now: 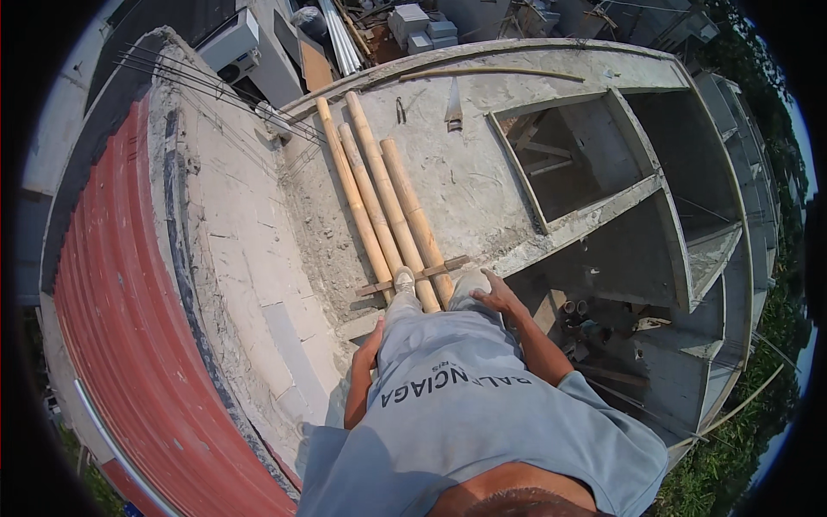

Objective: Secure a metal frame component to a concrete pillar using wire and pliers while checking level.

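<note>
My right hand (496, 293) rests on my bent right knee, fingers stretched over the grey trouser leg, holding nothing. Beside my left thigh is my left hand (370, 346), its fingers laid along the trouser leg and partly hidden; nothing shows in it. Several bamboo poles (389, 191) lie side by side ahead of me, running away from my feet. A narrow wooden strip (376, 287) lies crosswise at their near ends. My shoe (404, 278) is on the poles beside this strip.
Deep openings (594, 258) between concrete beams (586, 215) drop away at the right. Farther off on the slab lie a handsaw (455, 110) and a plier-like tool (401, 110). Rebar (202, 82) sticks out at the upper left, above a block wall (233, 241) and red metal roofing (129, 284).
</note>
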Demonstrator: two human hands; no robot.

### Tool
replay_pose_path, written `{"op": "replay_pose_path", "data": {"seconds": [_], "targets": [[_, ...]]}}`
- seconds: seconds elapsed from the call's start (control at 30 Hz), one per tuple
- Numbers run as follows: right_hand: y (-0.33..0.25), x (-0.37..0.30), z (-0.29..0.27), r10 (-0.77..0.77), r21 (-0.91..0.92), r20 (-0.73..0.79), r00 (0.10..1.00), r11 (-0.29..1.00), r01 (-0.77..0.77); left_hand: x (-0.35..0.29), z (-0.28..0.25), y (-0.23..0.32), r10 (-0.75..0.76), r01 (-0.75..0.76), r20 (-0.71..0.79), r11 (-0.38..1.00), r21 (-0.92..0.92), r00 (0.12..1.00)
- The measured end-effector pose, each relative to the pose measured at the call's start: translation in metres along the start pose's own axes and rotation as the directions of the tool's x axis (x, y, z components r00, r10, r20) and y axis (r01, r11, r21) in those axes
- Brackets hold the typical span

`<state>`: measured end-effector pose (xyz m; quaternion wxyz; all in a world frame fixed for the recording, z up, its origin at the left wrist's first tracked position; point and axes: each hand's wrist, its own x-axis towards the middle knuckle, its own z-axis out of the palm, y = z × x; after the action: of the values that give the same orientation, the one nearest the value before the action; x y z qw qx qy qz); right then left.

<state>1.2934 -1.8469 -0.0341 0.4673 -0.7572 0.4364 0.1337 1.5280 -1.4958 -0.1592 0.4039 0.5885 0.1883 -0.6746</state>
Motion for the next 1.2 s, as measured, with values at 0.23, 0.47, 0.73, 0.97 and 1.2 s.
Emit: {"op": "replay_pose_path", "data": {"seconds": [0.23,0.47,0.73,0.97,1.2], "targets": [[0.043,0.018,-0.063,0.545,0.535,0.390,0.742,0.522,-0.665,-0.022,0.026,0.239,0.286,-0.254,-0.423,0.958,0.132,0.860],[0.150,0.141,-0.086,-0.144,0.376,0.152,0.978,0.923,0.078,0.066,0.024,0.368,0.358,-0.339,-0.577,0.930,0.145,0.734],[0.183,0.351,-0.260,0.558,-0.139,-0.122,0.821,0.809,-0.571,0.254,0.182,0.394,0.413,-0.371,-0.453,0.910,0.184,0.790],[0.021,0.488,-0.461,0.293,0.729,-0.264,0.919,0.685,-0.009,0.293,0.264,0.555,0.371,-0.208,-0.288,0.859,0.468,0.883],[-0.008,0.590,-0.362,0.330,0.310,-0.062,0.942,0.903,-0.296,0.329,0.251,0.743,0.407,-0.277,-0.323,0.883,0.379,0.854]]}}
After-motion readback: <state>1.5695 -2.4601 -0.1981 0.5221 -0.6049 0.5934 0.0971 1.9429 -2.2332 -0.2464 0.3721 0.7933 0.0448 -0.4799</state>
